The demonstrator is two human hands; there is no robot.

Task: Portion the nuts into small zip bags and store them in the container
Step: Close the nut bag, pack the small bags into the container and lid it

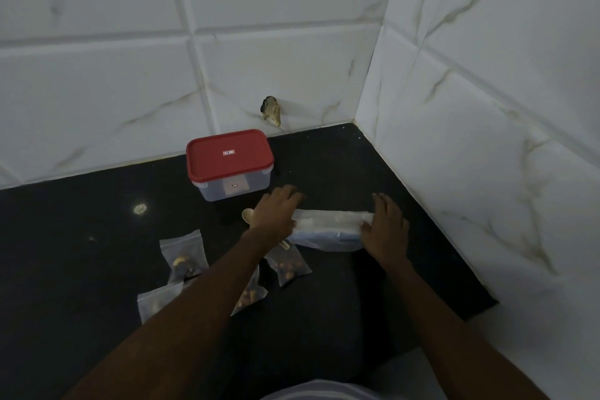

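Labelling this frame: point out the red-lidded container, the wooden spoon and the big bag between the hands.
red-lidded container [230, 153]: head view, middle of the lid.
wooden spoon [247, 215]: head view, its bowl.
big bag [328, 228]: head view, its middle.

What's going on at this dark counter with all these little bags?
A person is packing nuts. The left hand and the right hand rest on the two ends of a big clear bag lying on the black counter. A few small zip bags with nuts in them lie nearer the person, not yet stored. The container stands by the wall with its red lid on. A spoon lies beside the left hand.
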